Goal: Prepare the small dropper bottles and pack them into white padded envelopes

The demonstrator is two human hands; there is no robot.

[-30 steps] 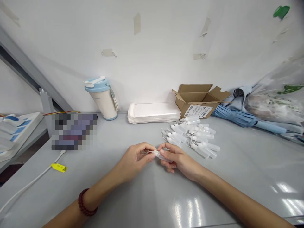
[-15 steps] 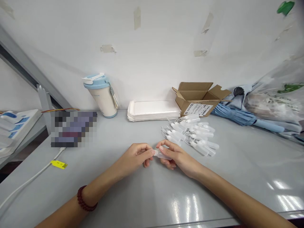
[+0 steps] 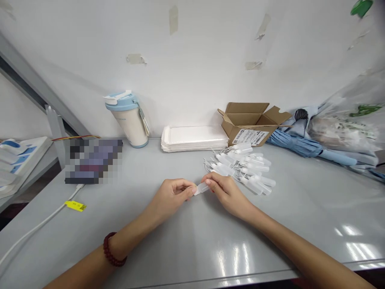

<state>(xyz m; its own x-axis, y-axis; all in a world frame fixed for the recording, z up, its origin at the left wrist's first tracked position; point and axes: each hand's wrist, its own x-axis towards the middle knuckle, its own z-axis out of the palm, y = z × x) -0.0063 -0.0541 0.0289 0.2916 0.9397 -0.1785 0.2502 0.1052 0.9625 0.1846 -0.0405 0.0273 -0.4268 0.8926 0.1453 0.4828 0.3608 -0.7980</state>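
A small translucent plastic bottle [image 3: 203, 187] is held between my two hands, just above the table. The thumb and fingers of my left hand [image 3: 174, 195] pinch its white cap end. My right hand [image 3: 226, 192] grips the other end between thumb and fingertips, hiding that tip. Just beyond my right hand lies a loose pile of similar small bottles [image 3: 254, 185], several with white tops and thin pale strands.
Behind the pile stand an open cardboard box [image 3: 255, 136] and a stack of white padded envelopes [image 3: 195, 138]. A tumbler [image 3: 132, 124] leans by the wall. A pixelated device [image 3: 94, 160] with a white cable lies left; a blue umbrella [image 3: 300, 143] and plastic bag [image 3: 339, 130] lie right.
My right hand has shifted slightly up and its fingers have closed to a pinch at the bottle's far end. The bottle now tilts upward to the right.
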